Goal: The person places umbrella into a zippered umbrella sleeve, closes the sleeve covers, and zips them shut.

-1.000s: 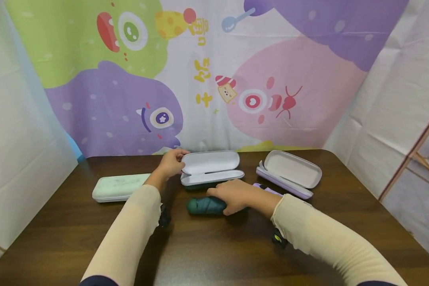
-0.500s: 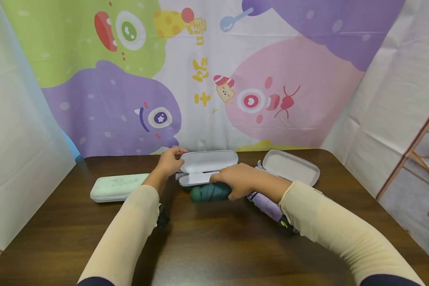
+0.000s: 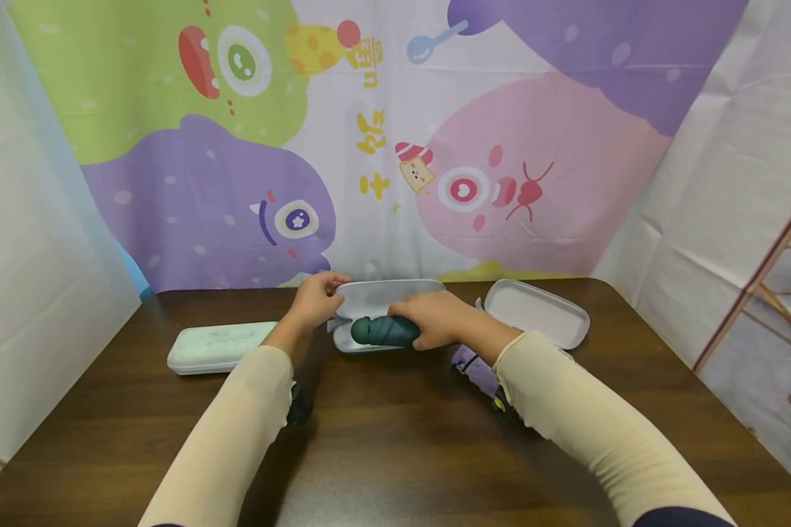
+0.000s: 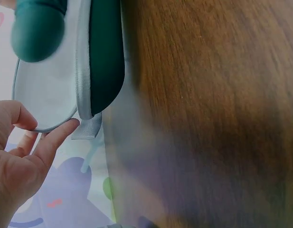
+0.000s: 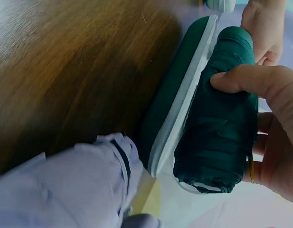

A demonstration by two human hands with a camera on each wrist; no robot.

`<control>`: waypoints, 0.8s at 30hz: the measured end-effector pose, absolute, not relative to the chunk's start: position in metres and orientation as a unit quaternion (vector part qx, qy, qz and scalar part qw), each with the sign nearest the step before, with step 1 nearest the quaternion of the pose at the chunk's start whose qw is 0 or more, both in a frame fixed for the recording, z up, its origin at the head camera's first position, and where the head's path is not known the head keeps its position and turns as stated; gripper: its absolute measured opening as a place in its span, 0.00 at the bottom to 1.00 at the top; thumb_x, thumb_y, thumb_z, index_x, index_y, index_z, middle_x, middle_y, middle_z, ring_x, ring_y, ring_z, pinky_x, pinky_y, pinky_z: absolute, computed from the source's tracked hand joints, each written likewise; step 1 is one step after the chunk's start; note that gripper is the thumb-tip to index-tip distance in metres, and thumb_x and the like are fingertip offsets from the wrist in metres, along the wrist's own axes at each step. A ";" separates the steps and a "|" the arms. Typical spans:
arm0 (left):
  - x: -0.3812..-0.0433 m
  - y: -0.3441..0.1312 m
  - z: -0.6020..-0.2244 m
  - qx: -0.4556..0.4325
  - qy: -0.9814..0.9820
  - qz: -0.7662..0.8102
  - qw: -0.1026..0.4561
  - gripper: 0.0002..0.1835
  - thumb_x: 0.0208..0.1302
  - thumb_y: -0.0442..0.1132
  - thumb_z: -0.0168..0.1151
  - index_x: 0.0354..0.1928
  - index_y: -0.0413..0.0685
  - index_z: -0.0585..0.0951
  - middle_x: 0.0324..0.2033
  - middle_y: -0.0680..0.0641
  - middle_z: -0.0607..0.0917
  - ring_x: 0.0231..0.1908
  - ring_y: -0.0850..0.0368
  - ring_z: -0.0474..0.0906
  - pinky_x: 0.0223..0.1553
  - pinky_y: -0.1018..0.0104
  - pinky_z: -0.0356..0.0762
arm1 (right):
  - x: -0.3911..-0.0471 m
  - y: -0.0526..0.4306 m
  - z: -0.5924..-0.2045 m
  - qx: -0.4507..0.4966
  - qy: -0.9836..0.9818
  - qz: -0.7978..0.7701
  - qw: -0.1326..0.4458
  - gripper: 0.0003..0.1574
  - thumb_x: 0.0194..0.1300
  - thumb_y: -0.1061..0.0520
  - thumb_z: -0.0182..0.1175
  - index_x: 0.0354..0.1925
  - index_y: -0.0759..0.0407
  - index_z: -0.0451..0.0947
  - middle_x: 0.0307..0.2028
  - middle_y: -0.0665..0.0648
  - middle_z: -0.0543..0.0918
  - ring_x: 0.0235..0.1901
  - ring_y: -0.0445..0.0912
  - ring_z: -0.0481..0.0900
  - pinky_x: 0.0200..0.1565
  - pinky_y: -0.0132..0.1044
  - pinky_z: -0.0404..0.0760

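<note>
My right hand (image 3: 428, 318) grips a folded dark green umbrella (image 3: 385, 331) just above the lower half of an opened case with a pale grey lining. In the right wrist view the umbrella (image 5: 217, 118) lies along the case's length, my thumb across it and fingers on the far side. The case's green outer shell (image 5: 172, 85) shows there too. At the case's left end, my left hand (image 3: 315, 300) holds the edge of the raised lid (image 3: 362, 293). The left wrist view shows the thumb and fingers of my left hand (image 4: 23, 156) pinching that rim.
A folded purple umbrella (image 3: 477, 369) lies in front of my right forearm, partly hidden by the sleeve. Behind it stands another opened case (image 3: 537, 315). A closed mint case (image 3: 217, 348) is at the left. A cartoon-printed cloth (image 3: 382, 241) hangs behind the brown table (image 3: 369, 454).
My right hand has lifted the green umbrella from the table and carried it back over the case. The purple umbrella has come into fuller view. My left hand has stayed at the lid.
</note>
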State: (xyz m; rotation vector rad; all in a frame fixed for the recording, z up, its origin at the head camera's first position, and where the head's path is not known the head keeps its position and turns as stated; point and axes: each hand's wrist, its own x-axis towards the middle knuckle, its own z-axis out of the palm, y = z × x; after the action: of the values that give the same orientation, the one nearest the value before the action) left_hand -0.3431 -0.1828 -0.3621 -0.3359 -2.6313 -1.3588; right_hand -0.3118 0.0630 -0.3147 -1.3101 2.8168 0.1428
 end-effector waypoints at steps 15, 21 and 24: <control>-0.339 -0.176 -0.360 -0.106 -0.877 -0.455 0.113 0.18 0.56 0.23 0.54 0.49 0.34 0.82 0.40 0.37 0.83 0.33 0.52 0.76 0.23 0.68 0.81 | -0.325 0.032 -0.344 -0.376 0.922 0.062 0.068 0.32 0.54 0.61 0.68 0.58 0.49 0.73 0.47 0.53 0.82 0.47 0.49 0.79 0.46 0.47 0.78; -0.338 -0.176 -0.359 -0.105 -0.873 -0.461 0.114 0.18 0.56 0.23 0.53 0.49 0.35 0.82 0.39 0.36 0.84 0.33 0.52 0.77 0.23 0.67 0.81 | -0.329 0.032 -0.351 -0.377 0.923 0.054 0.058 0.35 0.56 0.57 0.70 0.62 0.51 0.72 0.52 0.55 0.80 0.53 0.51 0.77 0.53 0.47 0.76; -0.339 -0.177 -0.359 -0.100 -0.872 -0.466 0.113 0.18 0.56 0.23 0.53 0.49 0.36 0.83 0.39 0.37 0.84 0.33 0.52 0.77 0.23 0.68 0.81 | -0.331 0.036 -0.354 -0.396 0.916 0.044 0.042 0.38 0.57 0.55 0.71 0.64 0.52 0.71 0.55 0.56 0.79 0.56 0.53 0.74 0.59 0.47 0.72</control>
State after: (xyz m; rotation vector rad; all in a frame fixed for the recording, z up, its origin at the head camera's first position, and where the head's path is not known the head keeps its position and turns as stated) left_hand -0.3386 -0.1769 -0.3587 -0.2939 -2.5589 -1.3670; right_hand -0.3305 0.0361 -0.3543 -1.2105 2.8040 0.1345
